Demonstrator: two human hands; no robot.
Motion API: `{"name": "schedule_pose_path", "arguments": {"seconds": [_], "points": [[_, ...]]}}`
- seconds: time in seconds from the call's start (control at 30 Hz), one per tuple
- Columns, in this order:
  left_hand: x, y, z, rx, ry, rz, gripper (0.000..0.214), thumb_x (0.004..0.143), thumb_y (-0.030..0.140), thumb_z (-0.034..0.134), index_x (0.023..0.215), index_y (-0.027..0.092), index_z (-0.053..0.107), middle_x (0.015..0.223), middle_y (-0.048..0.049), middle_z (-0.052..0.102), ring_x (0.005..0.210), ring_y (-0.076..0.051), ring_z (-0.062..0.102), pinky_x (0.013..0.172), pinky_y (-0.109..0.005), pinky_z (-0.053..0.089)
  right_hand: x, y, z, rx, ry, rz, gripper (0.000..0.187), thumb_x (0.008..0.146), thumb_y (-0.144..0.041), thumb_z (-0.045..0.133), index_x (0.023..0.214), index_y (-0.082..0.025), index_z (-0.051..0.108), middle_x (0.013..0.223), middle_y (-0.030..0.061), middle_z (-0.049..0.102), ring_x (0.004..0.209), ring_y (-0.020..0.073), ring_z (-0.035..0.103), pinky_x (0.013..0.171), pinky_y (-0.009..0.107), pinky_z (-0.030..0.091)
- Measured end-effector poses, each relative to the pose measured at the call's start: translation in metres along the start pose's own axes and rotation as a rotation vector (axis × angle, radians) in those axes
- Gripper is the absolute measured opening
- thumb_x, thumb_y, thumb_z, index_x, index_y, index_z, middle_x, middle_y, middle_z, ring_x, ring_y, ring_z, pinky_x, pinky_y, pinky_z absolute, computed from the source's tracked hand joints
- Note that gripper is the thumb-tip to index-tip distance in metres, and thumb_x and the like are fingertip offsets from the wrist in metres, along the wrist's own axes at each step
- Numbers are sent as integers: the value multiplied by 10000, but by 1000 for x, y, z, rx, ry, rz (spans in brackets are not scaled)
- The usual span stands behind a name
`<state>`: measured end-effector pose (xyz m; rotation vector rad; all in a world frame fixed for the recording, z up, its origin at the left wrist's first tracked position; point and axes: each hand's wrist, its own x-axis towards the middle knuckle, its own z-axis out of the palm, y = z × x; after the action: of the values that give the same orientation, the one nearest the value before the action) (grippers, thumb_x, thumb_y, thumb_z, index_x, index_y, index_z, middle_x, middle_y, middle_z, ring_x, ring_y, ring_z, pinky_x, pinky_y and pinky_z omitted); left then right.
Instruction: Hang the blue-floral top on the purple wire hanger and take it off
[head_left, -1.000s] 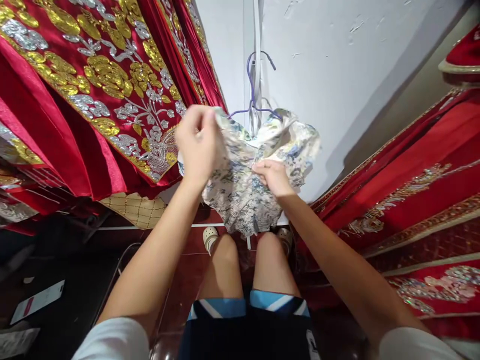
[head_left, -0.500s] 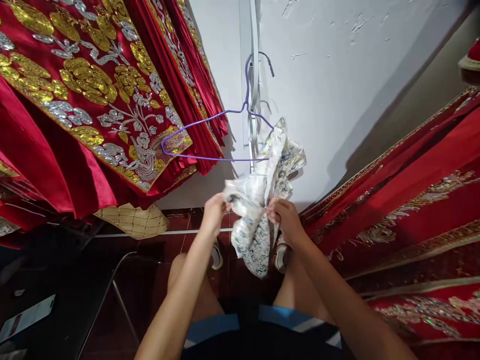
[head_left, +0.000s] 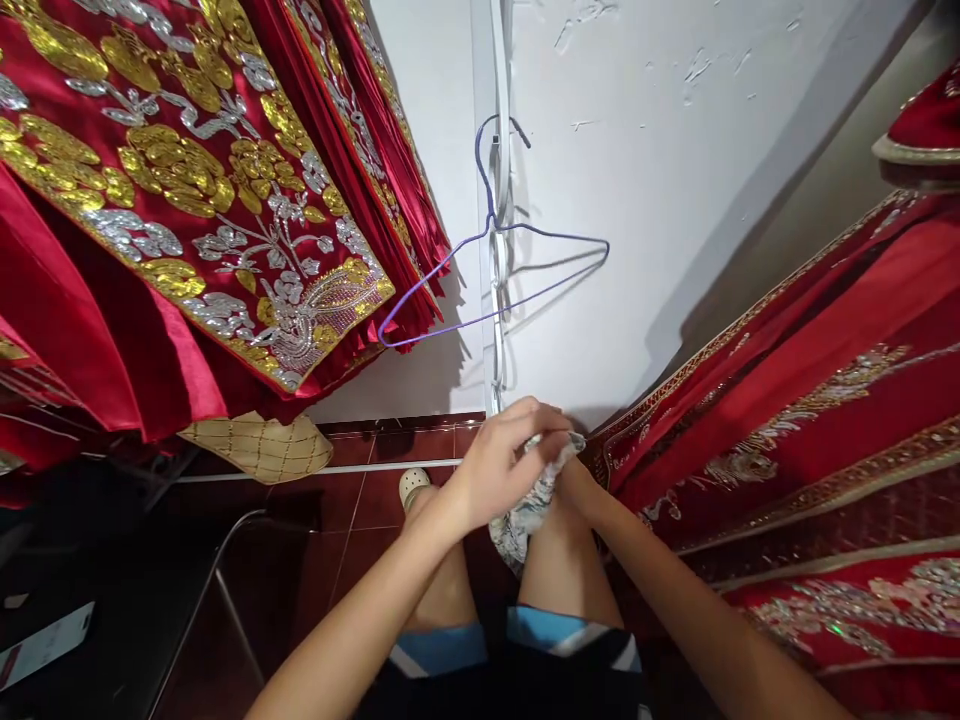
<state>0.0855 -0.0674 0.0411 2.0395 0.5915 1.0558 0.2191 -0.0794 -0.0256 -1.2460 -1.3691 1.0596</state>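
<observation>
A white cloth garment [head_left: 534,508] with a dark, fine pattern hangs bunched between my two hands, above my knees. My left hand [head_left: 504,462] reaches across its top, fingers curled over the gathered fabric. Close against it, my right hand [head_left: 574,482] grips the bunch from the right side; the cloth and my left hand cover most of its fingers. Above both hands, a bare purple hanger [head_left: 551,236] is hooked on a white strap-like hanging strip [head_left: 498,300] by the wall.
Red embroidered garments with gold and silver sequins [head_left: 180,170] hang at left. More red beaded garments [head_left: 810,420] hang along the right. A black surface [head_left: 112,590] with a phone [head_left: 45,645] on it is at lower left. A pale shoe [head_left: 412,484] stands on the tiled floor.
The garment has come off the hanger and moved down, now bunched smaller. The hanger swung to show both its ends. My left hand moved right, over the cloth and close to my right hand.
</observation>
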Motion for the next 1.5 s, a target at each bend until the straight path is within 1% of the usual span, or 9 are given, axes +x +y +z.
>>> {"name": "schedule_pose_path", "arguments": {"seconds": [0.2, 0.37, 0.5, 0.6, 0.73, 0.83, 1.0, 1.13, 1.5], "points": [[-17, -28, -33, -98, -210, -298, 460, 1007, 548, 407, 1336, 258, 548, 1261, -95, 624, 1168, -232, 594, 990, -356, 472, -4, -37, -3, 703, -498, 354, 611, 737, -792, 553, 896, -216, 676, 778, 65, 686, 827, 266, 683, 768, 378, 538], [-59, -53, -56, 356, -479, -431, 603, 951, 666, 396, 679, 162, 585, 662, -35, 603, 621, -163, 538, 620, -280, 426, 16, -61, -53, 280, -669, 269, 332, 572, -408, 835, 708, -156, 667, 641, 17, 649, 564, 161, 598, 551, 264, 466], [-80, -54, -98, 643, -402, -423, 514, 904, 568, 541, 573, 175, 528, 529, 3, 508, 486, -118, 421, 526, -264, 309, 41, -83, -79, -318, -401, 34, 90, 665, -207, 679, 748, -177, 659, 623, -12, 587, 509, 121, 503, 464, 235, 350], [-83, -41, -137, 800, -266, -410, 480, 931, 508, 507, 574, 192, 571, 527, -7, 546, 515, -146, 483, 649, -291, 416, 65, -83, -78, -528, -63, -195, 407, 663, -95, 559, 1030, -211, 690, 643, -34, 557, 473, 100, 397, 474, 248, 314], [-78, -15, -168, 955, -181, -347, 403, 943, 433, 487, 645, 204, 631, 636, -18, 655, 654, -191, 607, 1006, -429, 417, 111, -65, -60, -509, -37, -353, 761, 696, -84, 495, 1443, -229, 523, 1097, 75, 699, 676, 170, 573, 640, 309, 461], [-78, -3, -171, 1008, -176, -321, 410, 965, 421, 459, 691, 200, 670, 782, -57, 725, 804, -231, 656, 981, -442, 438, 143, -52, -48, -508, -9, -350, 696, 739, -129, 511, 1432, -195, 528, 1309, 111, 646, 925, 239, 631, 795, 349, 488], [-85, -9, -164, 1123, -129, -360, 421, 999, 439, 406, 1039, 211, 757, 1126, -119, 743, 1260, -348, 548, 1062, -556, 385, 148, -42, -51, -593, 40, -363, 200, 724, -146, 468, 800, -189, 648, 731, 32, 648, 693, 201, 554, 637, 295, 384], [-81, -22, -156, 1050, -1, -391, 473, 1007, 413, 362, 1310, 183, 643, 1337, -130, 659, 1279, -350, 534, 1062, -545, 424, 117, -50, -70, -538, 84, -331, 130, 669, -152, 454, 661, -194, 576, 592, -18, 509, 580, 149, 441, 561, 274, 300], [26, -18, -121, 631, 319, -146, 232, 935, 309, 467, 1013, 177, 642, 1163, -110, 705, 1100, -267, 638, 969, -400, 481, 88, -58, -83, -318, 65, -299, 105, 681, -203, 481, 578, -204, 458, 563, -39, 398, 560, 119, 385, 532, 265, 254]]}}
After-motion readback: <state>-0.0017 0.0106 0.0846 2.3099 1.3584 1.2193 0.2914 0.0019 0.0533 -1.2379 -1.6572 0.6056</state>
